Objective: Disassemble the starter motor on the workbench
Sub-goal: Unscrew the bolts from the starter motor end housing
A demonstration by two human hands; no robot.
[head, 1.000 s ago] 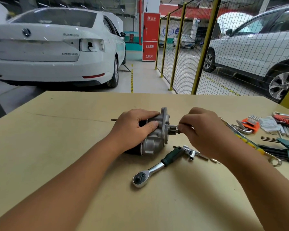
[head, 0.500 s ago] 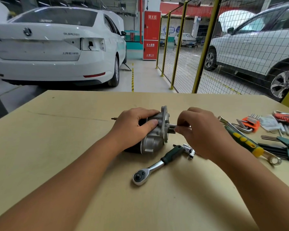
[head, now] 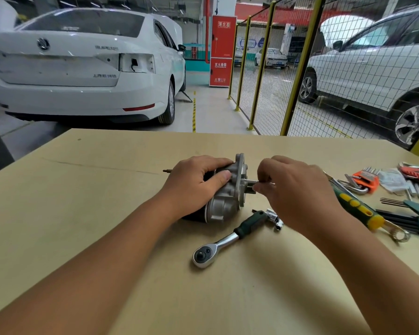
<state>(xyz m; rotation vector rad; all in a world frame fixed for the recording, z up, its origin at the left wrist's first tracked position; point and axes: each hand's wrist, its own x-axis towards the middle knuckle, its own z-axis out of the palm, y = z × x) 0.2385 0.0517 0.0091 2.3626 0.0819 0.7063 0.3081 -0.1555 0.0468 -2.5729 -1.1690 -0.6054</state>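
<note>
From where I sit the job looks early: the starter motor reads as one assembled unit, its silver housing and flange joined to the dark body, and I see no removed covers or loose internal parts on the worktop. What I take to be in hand is a long slim bolt sticking out of the flange face toward my right; my judgement is that it is being wound or drawn out by the fingers, though I cannot tell how much of it is free. Everything after that, separating the housing and getting at the inside, seems left to do. The motor lies on its side near the middle of the worktop, flange end pointing right, with a thin stud poking out at its far left end. My left hand is wrapped over the top of the body, fingers curled round it and thumb pressed on the silver casting, holding it steady. My right hand sits just beside the flange, its fingertips pinching the bolt's shank. The ratchet lies on the worktop just in front of the motor, touched by neither hand, with small sockets by its handle. A green and yellow spanner and hex key sets lie apart to the right.
</note>
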